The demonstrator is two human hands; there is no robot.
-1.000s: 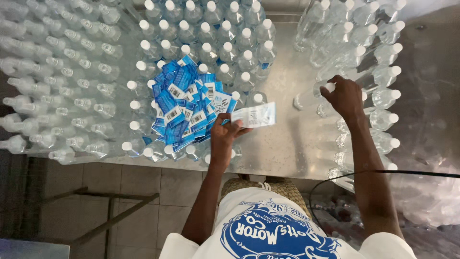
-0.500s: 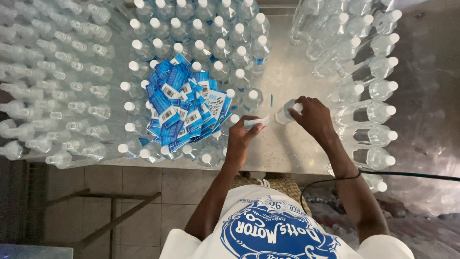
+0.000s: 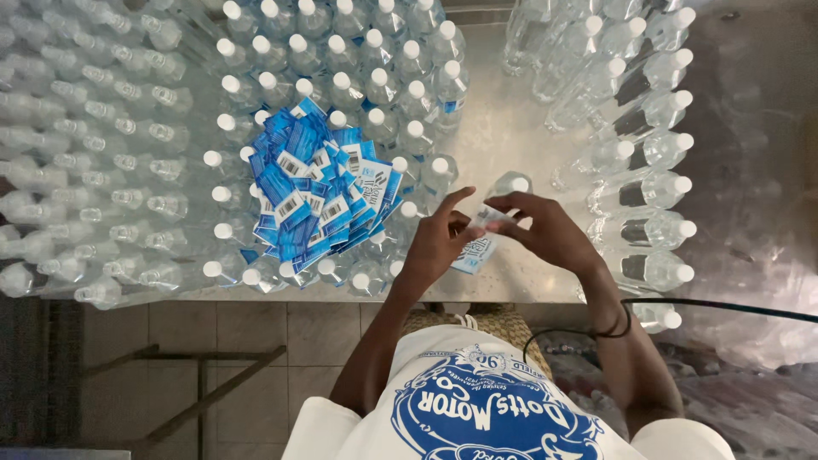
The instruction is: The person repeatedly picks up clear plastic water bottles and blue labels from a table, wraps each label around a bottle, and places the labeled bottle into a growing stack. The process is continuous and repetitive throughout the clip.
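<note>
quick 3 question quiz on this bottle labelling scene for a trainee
1. True or false: the pile of blue labels lies on top of capped bottles.
2. What do both hands hold together?
A. a cap
B. a clear bottle and a label
C. scissors
3. On which side of the person are the bottles lying flat?

Key
1. True
2. B: left hand, right hand
3. Right, on the metal table.

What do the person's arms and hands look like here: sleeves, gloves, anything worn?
Both hands are bare, no gloves: left hand, right hand. Forearms are uncovered below short white sleeves. A thin dark band circles the right wrist.
</note>
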